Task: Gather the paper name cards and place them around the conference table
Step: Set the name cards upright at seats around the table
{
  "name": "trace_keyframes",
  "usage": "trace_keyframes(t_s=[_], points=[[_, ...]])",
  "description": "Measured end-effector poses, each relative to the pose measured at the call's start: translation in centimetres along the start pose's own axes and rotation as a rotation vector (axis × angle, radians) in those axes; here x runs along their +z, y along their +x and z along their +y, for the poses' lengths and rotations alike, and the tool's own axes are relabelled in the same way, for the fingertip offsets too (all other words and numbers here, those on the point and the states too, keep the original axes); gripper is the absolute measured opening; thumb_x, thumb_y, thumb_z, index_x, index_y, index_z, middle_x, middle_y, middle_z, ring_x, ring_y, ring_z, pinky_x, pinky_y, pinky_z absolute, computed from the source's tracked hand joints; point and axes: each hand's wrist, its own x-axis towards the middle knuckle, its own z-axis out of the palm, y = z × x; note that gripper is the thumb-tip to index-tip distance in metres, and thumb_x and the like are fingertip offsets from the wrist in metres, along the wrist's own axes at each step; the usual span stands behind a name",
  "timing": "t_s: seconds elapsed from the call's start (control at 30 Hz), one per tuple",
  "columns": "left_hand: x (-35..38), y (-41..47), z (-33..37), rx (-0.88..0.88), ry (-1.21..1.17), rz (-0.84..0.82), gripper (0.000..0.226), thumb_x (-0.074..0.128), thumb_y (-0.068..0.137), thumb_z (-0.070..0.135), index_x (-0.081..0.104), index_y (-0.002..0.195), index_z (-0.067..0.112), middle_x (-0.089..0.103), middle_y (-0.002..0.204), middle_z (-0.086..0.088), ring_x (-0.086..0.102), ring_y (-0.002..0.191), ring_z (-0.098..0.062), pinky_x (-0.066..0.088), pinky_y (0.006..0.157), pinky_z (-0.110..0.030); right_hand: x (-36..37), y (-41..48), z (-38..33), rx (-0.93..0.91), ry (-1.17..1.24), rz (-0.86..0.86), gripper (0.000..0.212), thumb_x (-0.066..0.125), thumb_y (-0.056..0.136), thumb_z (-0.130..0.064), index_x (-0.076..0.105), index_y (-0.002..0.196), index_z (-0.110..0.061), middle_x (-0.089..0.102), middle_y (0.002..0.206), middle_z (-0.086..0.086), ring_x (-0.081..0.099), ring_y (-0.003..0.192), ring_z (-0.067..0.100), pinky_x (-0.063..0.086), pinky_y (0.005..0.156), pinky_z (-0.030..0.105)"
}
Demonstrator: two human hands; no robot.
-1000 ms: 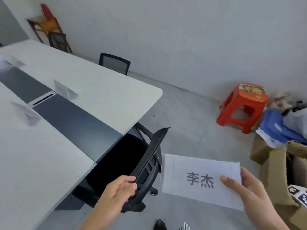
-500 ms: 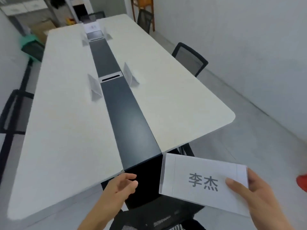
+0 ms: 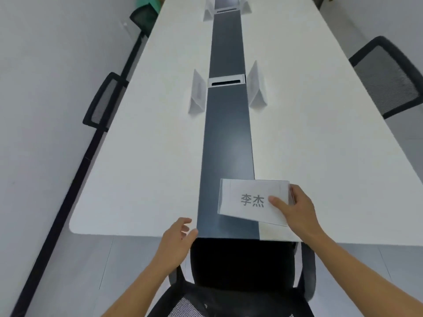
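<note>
I've got the white paper name card printed with two dark characters (image 3: 253,201) pinched in my right hand (image 3: 297,210), thumb across its face, fingers behind; it hangs over the near end of the long white conference table with the dark grey centre strip (image 3: 146,156), not yet set down; my left hand (image 3: 177,240) is empty, fingers loosely spread, right at the table's near edge. I reckon the job now is to open the fold with both hands so it stands like a tent, lettering toward the seat; the two folded white cards (image 3: 197,93) flanking the silver cable slot (image 3: 226,80) show the pattern. Plenty of bare tabletop ahead; the near edge is close, so I'd place it well in; the black mesh office chair (image 3: 242,284) below crowds my forearms.
</note>
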Motion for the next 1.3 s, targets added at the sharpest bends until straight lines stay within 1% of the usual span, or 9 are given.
trace_keyframes(t_s=[0.1,0.3,0.47,0.63,0.8,0.9,1.03,1.13,1.3], points=[[1.7,6.5,-1.5,0.011,0.142,0.069,0.045,0.046,0.096,0.037,0.043,0.136,0.017,0.048,0.138,-0.007,0.049,0.124,-0.022,0.040,0.102,-0.034,2.8,2.7,-0.6,-0.012,-0.046,-0.029,0.034,0.071,0.084,-0.032,0.054,0.110,-0.018,0.063,0.111,0.000,0.059,0.101,0.021,0.045,0.072,0.022],[4.1,17.1,-3.3,0.046,0.523,0.179,0.059,0.026,0.098,0.046,0.024,0.149,0.016,0.015,0.160,-0.017,0.012,0.147,-0.034,0.017,0.118,-0.047,6.1,8.1,-2.0,-0.144,-0.196,-0.036,0.037,0.070,0.084,-0.037,0.052,0.113,-0.024,0.064,0.110,-0.006,0.058,0.103,0.016,0.050,0.082,0.029],[6.1,18.8,-5.6,0.088,0.639,0.256,0.067,0.018,0.095,0.051,0.025,0.150,0.015,0.020,0.158,-0.020,0.015,0.147,-0.037,0.008,0.117,-0.050,7.0,14.9,-3.2,-0.193,-0.443,-0.094,0.040,0.072,0.082,-0.039,0.053,0.114,-0.027,0.064,0.109,-0.003,0.059,0.097,0.021,0.050,0.081,0.036],[6.3,19.3,-6.1,0.091,0.648,0.258,0.066,0.021,0.094,0.051,0.027,0.150,0.016,0.021,0.158,-0.020,0.015,0.147,-0.036,0.013,0.116,-0.051,8.6,22.8,-5.2,-0.272,-0.667,-0.093,0.039,0.074,0.079,-0.036,0.053,0.110,-0.023,0.064,0.105,-0.001,0.059,0.089,0.024,0.054,0.081,0.046],[6.4,19.8,-6.4,0.087,0.645,0.260,0.067,0.011,0.094,0.052,0.030,0.148,0.016,0.023,0.157,-0.019,0.019,0.146,-0.035,0.013,0.115,-0.051,9.4,28.9,-6.6,-0.305,-0.809,-0.079,0.039,0.071,0.083,-0.033,0.055,0.114,-0.015,0.066,0.114,0.009,0.054,0.089,0.023,0.047,0.076,0.038],[6.3,19.8,-6.3,0.092,0.634,0.262,0.068,0.011,0.094,0.052,0.032,0.147,0.016,0.025,0.156,-0.020,0.019,0.145,-0.035,0.014,0.115,-0.051,10.0,30.7,-7.2,-0.373,-1.005,-0.007,0.048,0.068,0.085,-0.034,0.052,0.127,-0.017,0.059,0.130,0.012,0.053,0.110,0.031,0.045,0.090,0.047],[6.1,19.8,-6.3,0.096,0.626,0.270,0.068,0.011,0.094,0.051,0.034,0.146,0.015,0.026,0.156,-0.020,0.018,0.145,-0.034,0.015,0.115,-0.051,12.2,29.7,-7.7,-0.595,-1.225,0.101,0.069,0.059,0.089,-0.038,0.031,0.149,-0.022,0.025,0.158,0.017,0.018,0.146,0.039,0.020,0.113,0.057],[6.1,19.8,-6.2,0.094,0.629,0.267,0.068,0.012,0.094,0.051,0.034,0.147,0.015,0.025,0.156,-0.020,0.017,0.145,-0.034,0.015,0.115,-0.051,14.2,29.0,-6.9,-0.591,-1.369,-0.038,0.078,0.046,0.091,-0.054,0.008,0.154,-0.028,0.005,0.164,0.013,-0.001,0.150,0.038,0.006,0.116,0.060],[6.2,19.8,-6.3,0.096,0.635,0.276,0.064,0.022,0.093,0.049,0.036,0.146,0.015,0.027,0.156,-0.020,0.017,0.145,-0.034,0.017,0.114,-0.052,15.5,30.5,-6.8,-0.552,-1.398,-0.021,0.081,0.035,0.092,-0.063,-0.002,0.154,-0.027,0.002,0.164,0.013,-0.002,0.150,0.039,0.004,0.115,0.062]])
